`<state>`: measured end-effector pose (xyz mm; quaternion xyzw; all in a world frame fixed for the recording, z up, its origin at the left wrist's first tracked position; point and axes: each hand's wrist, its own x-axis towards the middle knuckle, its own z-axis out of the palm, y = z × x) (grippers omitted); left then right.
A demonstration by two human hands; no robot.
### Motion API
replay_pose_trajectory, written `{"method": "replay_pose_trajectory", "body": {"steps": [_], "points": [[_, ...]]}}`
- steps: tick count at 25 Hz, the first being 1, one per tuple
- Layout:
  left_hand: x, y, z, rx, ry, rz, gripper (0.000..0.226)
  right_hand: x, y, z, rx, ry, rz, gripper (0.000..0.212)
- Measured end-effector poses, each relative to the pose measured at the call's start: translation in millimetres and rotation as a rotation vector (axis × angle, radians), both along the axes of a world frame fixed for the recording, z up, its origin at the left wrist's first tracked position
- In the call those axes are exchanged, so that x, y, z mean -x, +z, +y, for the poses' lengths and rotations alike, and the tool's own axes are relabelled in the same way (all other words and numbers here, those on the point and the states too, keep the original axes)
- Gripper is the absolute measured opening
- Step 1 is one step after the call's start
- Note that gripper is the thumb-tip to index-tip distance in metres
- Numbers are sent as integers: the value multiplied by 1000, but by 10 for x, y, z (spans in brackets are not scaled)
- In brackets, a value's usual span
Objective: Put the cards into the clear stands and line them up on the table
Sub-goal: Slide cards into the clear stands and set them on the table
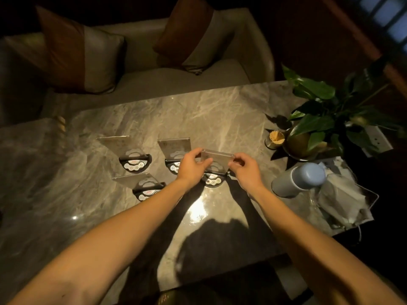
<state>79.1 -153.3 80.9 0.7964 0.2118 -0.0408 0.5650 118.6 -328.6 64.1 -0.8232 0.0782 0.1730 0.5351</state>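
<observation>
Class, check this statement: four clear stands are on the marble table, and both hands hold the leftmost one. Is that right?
Not quite. The head view shows four clear stands on the marble table, but the left hand and right hand hold the rightmost stand, not the leftmost one.

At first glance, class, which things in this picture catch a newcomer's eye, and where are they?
Mid-table, the left hand and right hand grip a clear stand by its two ends. Three more clear stands sit to its left on dark bases. At the marble table's right edge are a leafy plant and a toothpick holder.
</observation>
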Motion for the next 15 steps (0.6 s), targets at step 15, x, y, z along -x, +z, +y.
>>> {"method": "replay_pose_trajectory", "body": {"steps": [15], "points": [[-829, 491, -152, 87, 194, -147, 13, -1144, 856, -294, 61, 316, -257, 8]]}}
